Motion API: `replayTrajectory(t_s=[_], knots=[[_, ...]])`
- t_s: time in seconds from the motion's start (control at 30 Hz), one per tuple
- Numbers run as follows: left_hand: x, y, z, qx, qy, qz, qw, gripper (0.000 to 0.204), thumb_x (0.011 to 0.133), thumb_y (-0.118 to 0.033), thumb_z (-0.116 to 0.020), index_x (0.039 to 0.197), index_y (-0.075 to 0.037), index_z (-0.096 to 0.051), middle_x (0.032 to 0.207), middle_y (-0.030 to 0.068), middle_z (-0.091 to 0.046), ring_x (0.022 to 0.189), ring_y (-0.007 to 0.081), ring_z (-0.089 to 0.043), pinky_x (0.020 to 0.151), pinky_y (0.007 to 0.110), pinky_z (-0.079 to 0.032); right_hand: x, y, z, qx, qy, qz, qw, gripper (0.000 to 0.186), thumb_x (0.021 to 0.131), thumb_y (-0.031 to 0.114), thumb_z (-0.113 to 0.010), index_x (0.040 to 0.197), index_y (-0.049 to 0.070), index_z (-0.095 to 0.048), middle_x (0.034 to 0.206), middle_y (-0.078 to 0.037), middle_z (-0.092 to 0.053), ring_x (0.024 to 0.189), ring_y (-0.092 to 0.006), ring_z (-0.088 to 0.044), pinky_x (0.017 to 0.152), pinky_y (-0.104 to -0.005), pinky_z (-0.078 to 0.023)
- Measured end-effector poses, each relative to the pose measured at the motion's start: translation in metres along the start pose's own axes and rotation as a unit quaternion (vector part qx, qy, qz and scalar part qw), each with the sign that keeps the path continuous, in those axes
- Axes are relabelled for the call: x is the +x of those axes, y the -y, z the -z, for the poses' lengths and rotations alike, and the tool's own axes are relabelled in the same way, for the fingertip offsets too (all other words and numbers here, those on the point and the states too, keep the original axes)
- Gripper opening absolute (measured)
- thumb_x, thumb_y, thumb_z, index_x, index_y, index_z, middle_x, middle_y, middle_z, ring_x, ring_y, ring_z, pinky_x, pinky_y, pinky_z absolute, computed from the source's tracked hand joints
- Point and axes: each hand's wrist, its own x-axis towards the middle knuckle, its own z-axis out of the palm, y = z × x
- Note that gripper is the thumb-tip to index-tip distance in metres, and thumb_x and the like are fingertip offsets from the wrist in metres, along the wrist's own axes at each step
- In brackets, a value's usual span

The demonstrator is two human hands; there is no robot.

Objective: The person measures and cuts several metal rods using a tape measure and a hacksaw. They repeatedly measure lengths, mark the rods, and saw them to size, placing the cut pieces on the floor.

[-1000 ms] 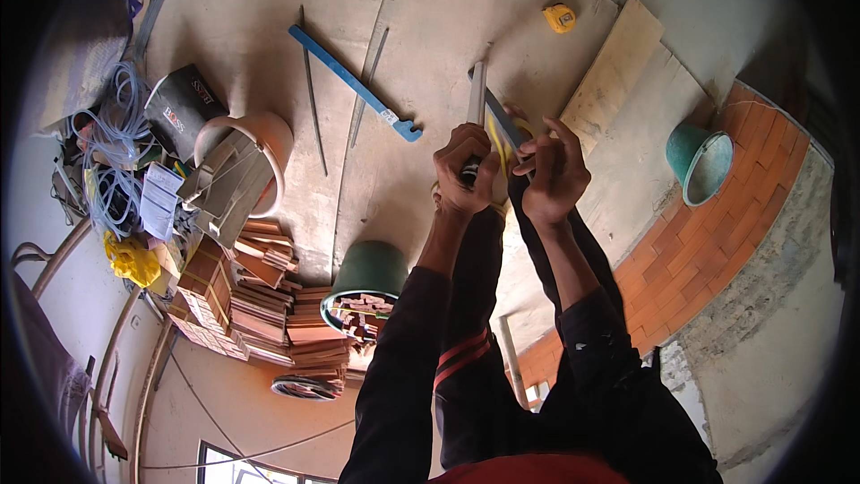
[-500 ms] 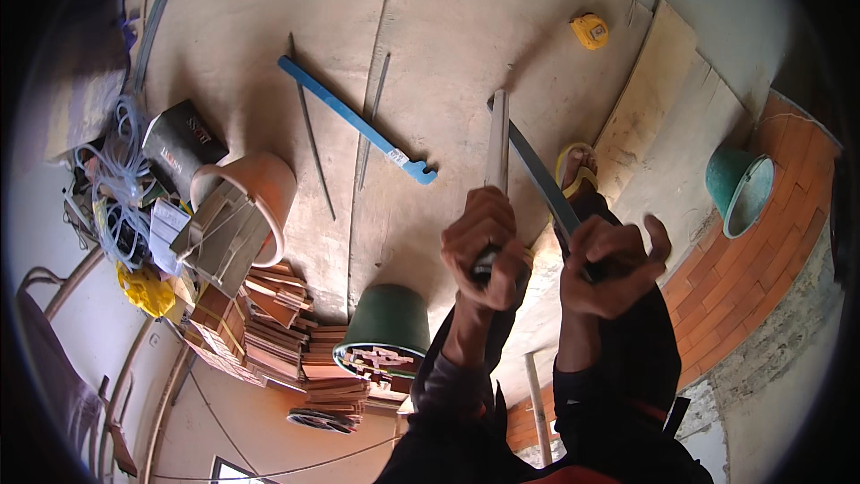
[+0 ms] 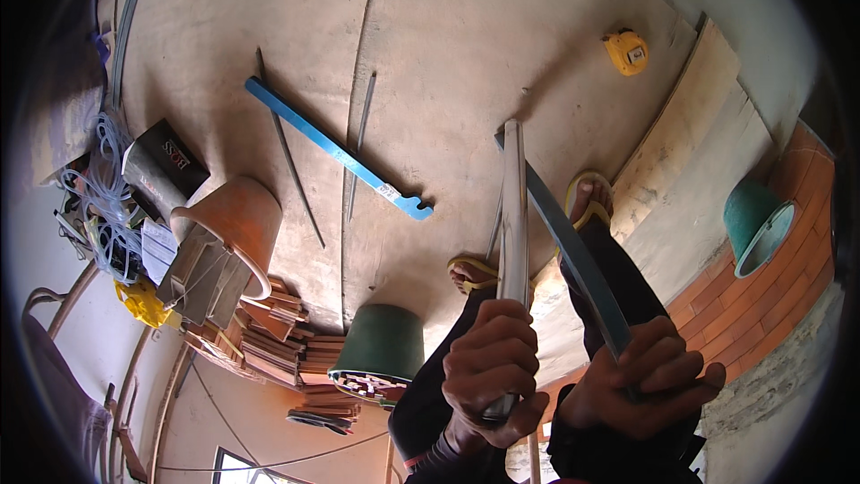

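My left hand (image 3: pixel 488 366) is closed around the near end of a silver metal tube (image 3: pixel 514 215), which points away from me over the floor. My right hand (image 3: pixel 649 375) is wrapped round a flat dark-blue metal bar (image 3: pixel 578 255). The far ends of tube and bar lie close together; I cannot tell whether they touch. On the boards ahead and to the left is a bright blue bar with a hooked end (image 3: pixel 336 151), apart from both hands. It crosses two thin metal rods, a longer one (image 3: pixel 291 157) and a shorter one (image 3: pixel 363 139).
A yellow tape measure (image 3: pixel 626 52) sits at the far right. Green buckets stand at the right (image 3: pixel 757 226) and near left (image 3: pixel 381 345). An orange bucket (image 3: pixel 235 224), coiled clear hose (image 3: pixel 107 188) and stacked reddish tiles (image 3: pixel 273 354) crowd the left. My sandalled feet (image 3: pixel 470 275) are below.
Both hands, with the tube and the bar, have come nearer to my body and lower in view. My view has shifted, and my left foot now shows. Both grips stay closed.
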Motion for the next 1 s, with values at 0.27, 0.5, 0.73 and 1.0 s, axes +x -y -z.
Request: replayTrajectory(t_s=[0.27,0.5,0.73,1.0], knots=[[0.009,-0.007,-0.006,-0.024,0.016,0.046,0.999,0.021,0.054,-0.015,-0.065,0.050,-0.005,-0.047,0.050,0.0052,-0.047,0.054,0.0229,-0.053,0.069,0.041,-0.045,0.016,-0.005,-0.005,0.109,-0.079,-0.023,0.991,0.031,0.101,0.034,-0.024,0.092,0.006,-0.035,0.054,0.004,-0.029,0.038,-0.0046,-0.031,0.049,-0.0209,-0.037],[0.002,-0.009,-0.001,-0.018,0.008,0.066,0.998,0.021,0.054,-0.015,-0.065,0.049,-0.004,-0.047,0.051,0.0047,-0.048,0.054,0.0229,-0.053,0.069,0.041,-0.046,0.018,-0.004,-0.003,0.035,-0.045,0.008,0.998,0.031,0.101,0.033,-0.022,0.092,0.006,-0.034,0.055,0.004,-0.027,0.037,-0.0034,-0.029,0.046,-0.0201,-0.035],[0.008,-0.026,-0.003,-0.907,-0.182,0.361,0.119,0.020,0.092,-0.024,-0.045,0.072,-0.021,-0.050,0.055,-0.0049,-0.048,0.056,0.0115,-0.055,0.081,0.046,-0.040,0.035,-0.007,-0.009,0.066,-0.100,-0.020,0.993,0.028,0.102,0.029,-0.023,0.090,0.006,-0.034,0.055,0.005,-0.025,0.039,-0.0035,-0.029,0.050,-0.0201,-0.034],[-0.018,-0.026,0.013,-0.867,-0.321,0.359,0.130,0.015,0.093,-0.014,-0.044,0.078,-0.017,-0.048,0.057,-0.0086,-0.041,0.050,0.0054,-0.047,0.071,0.031,-0.042,0.039,0.000,-0.012,0.111,-0.035,-0.012,0.993,0.031,0.102,0.027,-0.023,0.078,0.010,-0.032,0.052,0.004,-0.028,0.040,-0.0035,-0.030,0.054,-0.0216,-0.034]])
